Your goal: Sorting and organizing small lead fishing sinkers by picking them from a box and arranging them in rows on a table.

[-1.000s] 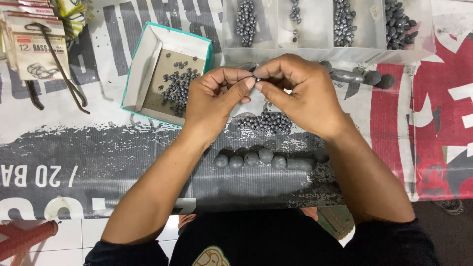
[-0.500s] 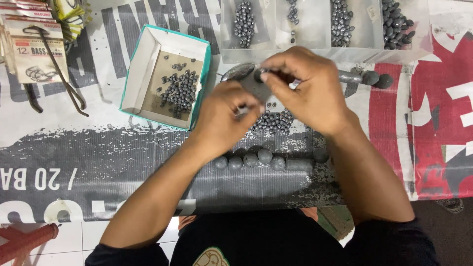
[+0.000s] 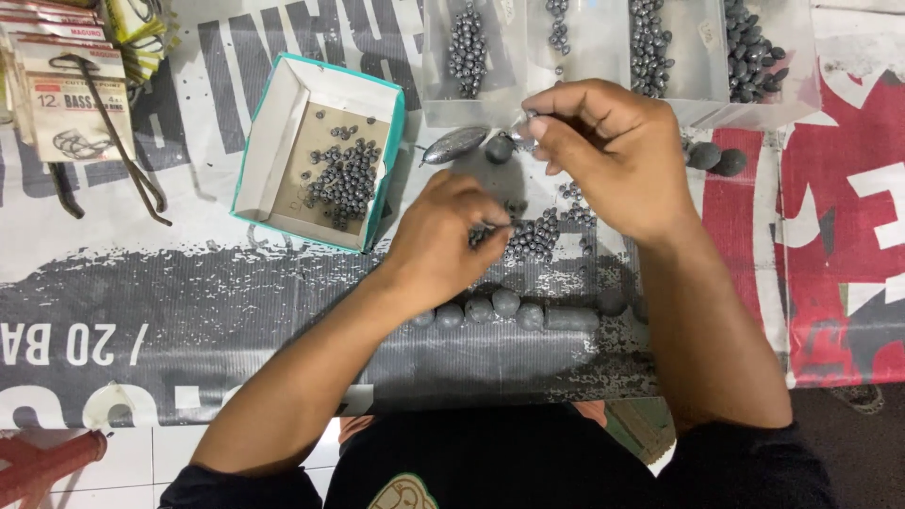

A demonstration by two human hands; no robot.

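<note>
Looking down from my head, I see my left hand [image 3: 451,236] curled over a little heap of small grey beads [image 3: 537,236] on the printed mat [image 3: 189,302]. My thumb and first finger are pinched together right at the edge of the heap. I cannot tell if a bead is caught between them.

My right hand [image 3: 613,151] is higher up, near the clear tray [image 3: 603,57] with its rows of grey beads. Its fingertips [image 3: 537,123] are squeezed shut on something tiny and shiny. It is too small for me to tell what it is.

Just left of that hand lie a long pointed grey weight [image 3: 455,145] and a round grey ball [image 3: 499,148]. Below my left hand sits a row of bigger grey balls [image 3: 504,306], side by side.

On the left is a white box with a teal rim [image 3: 316,75], and more small beads lie inside it. Far left are packets of hooks [image 3: 66,104] with a thin dark tool [image 3: 123,151] lying across them.
</note>
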